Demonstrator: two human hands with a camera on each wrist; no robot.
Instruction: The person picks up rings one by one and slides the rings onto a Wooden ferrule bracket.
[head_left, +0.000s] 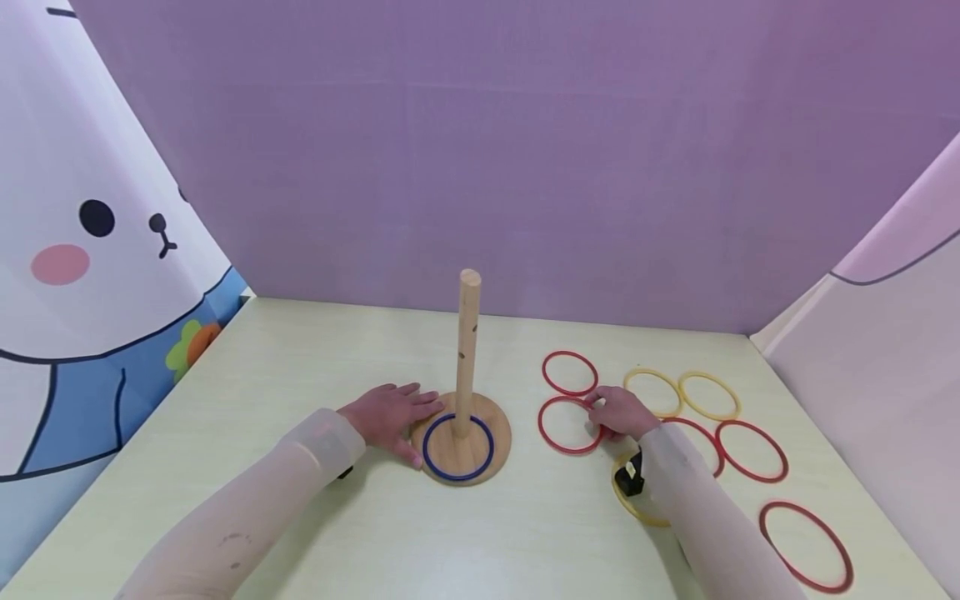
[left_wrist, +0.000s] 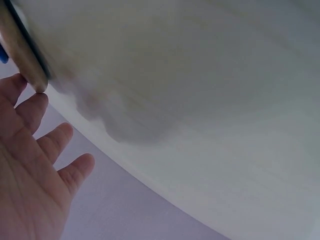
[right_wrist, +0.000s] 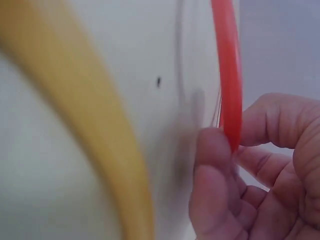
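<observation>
Item one: red ring (head_left: 576,452), thin-rimmed, smooth, on the table (head_left: 337,542) to the right of the wooden base (head_left: 500,433). I judge it light, fairly stiff and hard to break, likely plastic; the glossy rim may turn or slip if taken loosely. Best hold: a pinch on the rim, as here, on its right side. Whether its far edge rests on the table, I cannot tell.

Item two: my right hand (head_left: 621,412), fingertips closed together on that rim, nothing else between them. Beneath my wrist, a yellow ring (right_wrist: 92,100). Just beyond the held ring, a second red ring (head_left: 570,352).

Item three: my left hand (head_left: 390,417), fingers spread apart, gripping nothing, touching the left edge of the base. The base bears an upright post (head_left: 467,350) and a blue ring (head_left: 457,479), which lies around its foot. Base and post: wood, probably the heaviest pieces.
</observation>
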